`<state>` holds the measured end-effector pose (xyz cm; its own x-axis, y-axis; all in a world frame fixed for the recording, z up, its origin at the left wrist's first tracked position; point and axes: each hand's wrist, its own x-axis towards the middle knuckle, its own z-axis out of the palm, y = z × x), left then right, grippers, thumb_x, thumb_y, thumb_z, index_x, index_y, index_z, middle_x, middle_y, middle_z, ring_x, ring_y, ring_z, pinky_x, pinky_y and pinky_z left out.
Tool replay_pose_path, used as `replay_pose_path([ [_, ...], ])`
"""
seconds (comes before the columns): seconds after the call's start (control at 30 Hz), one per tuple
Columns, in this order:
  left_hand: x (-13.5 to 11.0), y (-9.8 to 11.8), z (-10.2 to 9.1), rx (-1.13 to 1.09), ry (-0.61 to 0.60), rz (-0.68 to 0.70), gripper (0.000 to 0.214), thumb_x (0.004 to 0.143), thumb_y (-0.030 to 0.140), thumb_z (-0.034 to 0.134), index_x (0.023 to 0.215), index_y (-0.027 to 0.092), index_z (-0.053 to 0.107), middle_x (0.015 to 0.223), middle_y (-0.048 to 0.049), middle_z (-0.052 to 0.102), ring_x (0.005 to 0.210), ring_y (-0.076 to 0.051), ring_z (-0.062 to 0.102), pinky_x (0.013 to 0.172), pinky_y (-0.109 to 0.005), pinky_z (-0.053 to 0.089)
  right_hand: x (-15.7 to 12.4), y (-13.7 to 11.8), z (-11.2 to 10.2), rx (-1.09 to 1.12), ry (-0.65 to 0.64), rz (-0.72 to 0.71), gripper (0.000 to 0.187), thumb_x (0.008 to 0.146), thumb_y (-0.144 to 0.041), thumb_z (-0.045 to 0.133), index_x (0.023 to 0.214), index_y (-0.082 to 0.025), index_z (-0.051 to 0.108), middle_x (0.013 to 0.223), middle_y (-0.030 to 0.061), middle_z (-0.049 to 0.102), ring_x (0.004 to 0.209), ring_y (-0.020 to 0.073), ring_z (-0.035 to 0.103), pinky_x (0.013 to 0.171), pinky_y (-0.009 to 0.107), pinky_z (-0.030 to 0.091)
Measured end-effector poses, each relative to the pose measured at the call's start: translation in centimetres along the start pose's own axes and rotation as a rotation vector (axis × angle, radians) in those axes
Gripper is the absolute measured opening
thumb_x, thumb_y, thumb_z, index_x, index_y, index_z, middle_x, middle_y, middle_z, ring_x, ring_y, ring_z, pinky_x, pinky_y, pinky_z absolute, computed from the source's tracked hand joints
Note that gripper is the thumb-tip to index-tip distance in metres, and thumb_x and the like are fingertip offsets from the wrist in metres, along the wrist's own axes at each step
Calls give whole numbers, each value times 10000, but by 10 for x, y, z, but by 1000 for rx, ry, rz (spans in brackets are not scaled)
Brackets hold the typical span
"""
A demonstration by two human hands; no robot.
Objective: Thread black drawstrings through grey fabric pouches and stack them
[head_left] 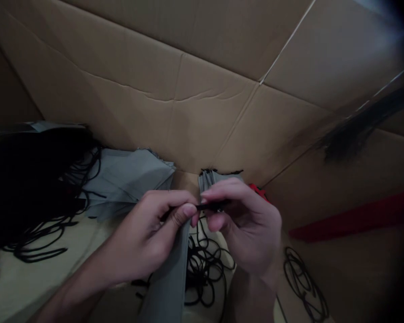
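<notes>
Black cord [202, 207] is running from the left hand [151, 240], whose fingers [183, 213] are pinching it, toward three o'clock into the right hand [251, 224], grip unclear; cord-guiding is apparently needing steadiness.

I count two hands, my left hand [144, 240] and my right hand [257, 229]. There is one near grey panel [168, 278] and at least two stacks, one left stack [121, 172] and one far stack [206, 180], their sheets too overlapped to number. Black cord makes three groups: one left heap [37, 179], one middle tangle [194, 269], one right coil [303, 285]. Red pieces show twice.
</notes>
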<state>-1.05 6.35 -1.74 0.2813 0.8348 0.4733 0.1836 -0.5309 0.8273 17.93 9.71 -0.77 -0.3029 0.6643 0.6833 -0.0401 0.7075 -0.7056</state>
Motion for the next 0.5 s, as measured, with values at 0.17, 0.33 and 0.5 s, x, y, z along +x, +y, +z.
replay_pose_path([
  [0.17, 1, 3, -3, -124, -72, -146, 329, 1078, 307, 548, 806, 175, 678, 709, 19, 605, 666, -116, 534, 599, -204, 441, 2, -2, -2, 29, -39, 49, 104, 953, -341, 831, 953, -241, 801, 877, 5, 736, 771, 134, 683, 665, 244, 568],
  [0.33, 0, -1, -3, -145, -32, -124, 307, 1058, 279, 583, 800, 188, 723, 722, 9, 680, 677, -120, 589, 612, -194, 469, 1, 0, 4, 279, -58, 158, 233, 915, -447, 848, 938, -235, 755, 768, -14, 691, 621, 124, 666, 570, 235, 566],
  [0.5, -2, -3, -3, -129, 29, -84, 272, 1043, 235, 619, 801, 195, 735, 714, 18, 702, 666, -108, 609, 617, -180, 481, -2, 8, 12, 444, -1, 200, 242, 896, -404, 882, 913, -203, 747, 765, -19, 655, 535, 72, 542, 503, 199, 485],
])
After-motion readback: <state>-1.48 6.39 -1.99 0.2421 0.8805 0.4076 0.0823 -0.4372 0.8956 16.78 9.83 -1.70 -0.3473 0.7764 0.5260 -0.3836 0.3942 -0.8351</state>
